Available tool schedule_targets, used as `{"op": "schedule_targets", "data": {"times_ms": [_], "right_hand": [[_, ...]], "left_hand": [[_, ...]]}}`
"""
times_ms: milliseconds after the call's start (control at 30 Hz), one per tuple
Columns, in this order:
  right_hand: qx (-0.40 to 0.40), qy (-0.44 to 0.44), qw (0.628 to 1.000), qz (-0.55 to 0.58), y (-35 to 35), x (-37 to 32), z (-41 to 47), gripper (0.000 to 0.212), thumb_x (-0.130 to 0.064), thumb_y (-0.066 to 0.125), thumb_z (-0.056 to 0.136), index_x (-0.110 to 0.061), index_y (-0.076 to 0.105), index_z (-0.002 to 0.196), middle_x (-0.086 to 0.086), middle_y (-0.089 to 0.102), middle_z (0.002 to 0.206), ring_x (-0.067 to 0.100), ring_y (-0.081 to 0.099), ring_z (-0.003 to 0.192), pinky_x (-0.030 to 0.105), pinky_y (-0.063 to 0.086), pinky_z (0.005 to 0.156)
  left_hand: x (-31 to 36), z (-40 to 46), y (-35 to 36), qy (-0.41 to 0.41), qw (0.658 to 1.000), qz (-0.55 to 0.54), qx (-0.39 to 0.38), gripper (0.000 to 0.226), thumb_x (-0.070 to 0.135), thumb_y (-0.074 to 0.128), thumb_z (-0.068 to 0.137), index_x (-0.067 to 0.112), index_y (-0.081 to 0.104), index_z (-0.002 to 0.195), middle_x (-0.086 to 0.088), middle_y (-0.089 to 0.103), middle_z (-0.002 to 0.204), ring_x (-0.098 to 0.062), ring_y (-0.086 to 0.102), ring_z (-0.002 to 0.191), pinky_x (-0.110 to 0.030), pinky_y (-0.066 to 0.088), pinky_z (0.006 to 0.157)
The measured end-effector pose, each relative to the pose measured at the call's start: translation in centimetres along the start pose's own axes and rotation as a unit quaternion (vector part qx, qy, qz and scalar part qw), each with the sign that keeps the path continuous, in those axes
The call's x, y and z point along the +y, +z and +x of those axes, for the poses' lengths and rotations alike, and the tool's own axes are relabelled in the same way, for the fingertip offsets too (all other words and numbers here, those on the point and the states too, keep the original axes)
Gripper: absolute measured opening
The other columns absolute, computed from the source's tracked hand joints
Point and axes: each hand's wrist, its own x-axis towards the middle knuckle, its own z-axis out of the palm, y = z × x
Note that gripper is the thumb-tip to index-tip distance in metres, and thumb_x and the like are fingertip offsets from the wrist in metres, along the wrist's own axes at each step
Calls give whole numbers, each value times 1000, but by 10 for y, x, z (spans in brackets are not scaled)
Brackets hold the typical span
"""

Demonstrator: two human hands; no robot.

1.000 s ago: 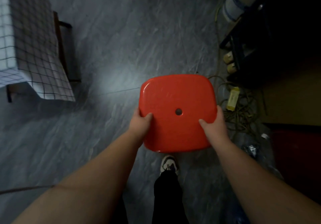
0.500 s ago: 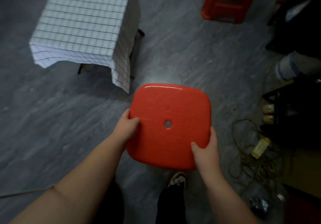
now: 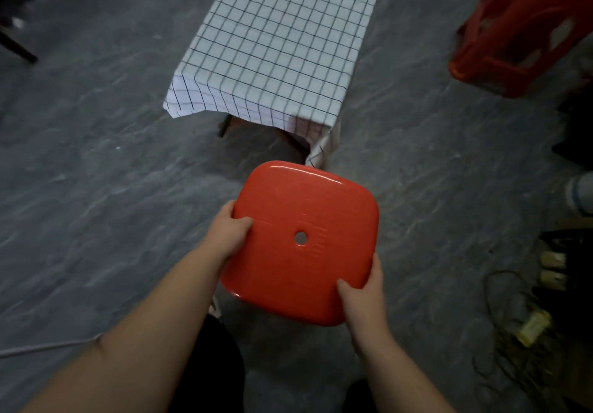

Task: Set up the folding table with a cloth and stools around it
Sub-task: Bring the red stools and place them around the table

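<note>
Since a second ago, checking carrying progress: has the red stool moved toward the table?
Yes. The red stool now nearly meets the clothed table's near corner.

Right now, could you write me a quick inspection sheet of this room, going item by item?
Surface: grey stone-patterned floor, blurred.
Job's things: small table draped with a checked cloth; red stool carried seat-up, in front of the table's near corner.
Clutter: stack of red stools upper right; dark items along the right edge, too dim to name.
Hands: left hand and right hand grip opposite edges of the seat, thumbs on top.
Cables: tangled cords with a yellow tag lower right; pale cord lower left.
Surroundings: dark furniture leg upper left.
</note>
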Motion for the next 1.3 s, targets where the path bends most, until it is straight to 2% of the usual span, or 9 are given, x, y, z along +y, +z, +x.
{"op": "schedule_targets", "data": {"times_ms": [200,367,467,633,800,1000,1133,1200,1300], "right_hand": [[25,55,998,20,116,-25,-24,82,10,63,77,-17,34,149,9,59,129,21,61,108,36,46,100],[-5,72,996,61,194,-36,-13,89,-11,55,60,-22,38,146,8,63,126,19,65,105,43,53,96],[-39,74,995,49,227,-47,3,86,-7,56,65,-28,38,147,5,64,123,16,66,103,37,56,88],[-67,85,994,-3,262,-62,27,89,-2,55,74,-32,26,153,5,59,131,20,61,111,48,51,100],[-68,86,993,-54,281,-68,33,88,1,55,79,-29,20,154,4,55,132,23,58,114,47,48,102],[-57,107,992,-47,280,-80,33,81,0,52,82,-26,25,153,2,56,133,19,57,109,41,47,99],[-27,75,996,-49,249,-117,27,75,-5,55,87,-21,27,154,8,43,150,23,47,131,44,40,111],[-17,39,998,-39,228,-139,17,71,-2,53,86,-20,33,151,2,47,144,17,48,129,39,40,111],[-11,-18,999,-30,186,-172,-1,67,6,49,87,-16,37,149,-8,46,132,8,46,124,27,38,107]], "left_hand": [[-9,59,-105,-4,999,39,-28,38,-1,52,86,18,55,119,-9,66,94,-20,56,65,-27,44,57],[-22,111,-163,-29,998,51,-16,36,-5,52,87,15,53,117,-13,65,94,-18,54,62,-21,45,54],[-29,143,-183,-37,999,31,0,42,-2,52,86,8,53,127,-17,66,99,-18,53,62,-26,43,56],[-34,177,-204,-52,998,2,20,47,-4,51,85,10,52,130,-11,65,98,-20,57,64,-29,45,60],[-35,196,-211,-56,998,-1,21,53,-2,51,86,17,48,136,-15,66,109,-22,58,67,-31,47,68],[-30,184,-210,-61,998,21,17,52,-5,49,87,14,46,136,-20,64,101,-16,52,57,-21,42,44],[3,154,-207,-42,998,18,44,57,8,53,85,18,43,140,-16,65,113,-29,64,84,-40,54,79],[28,134,-201,-29,998,27,45,63,20,53,78,16,43,140,-15,62,125,-36,64,104,-50,51,94],[79,88,-178,-7,999,34,24,58,19,54,86,17,41,142,-7,54,133,-30,63,100,-32,56,86]]}}
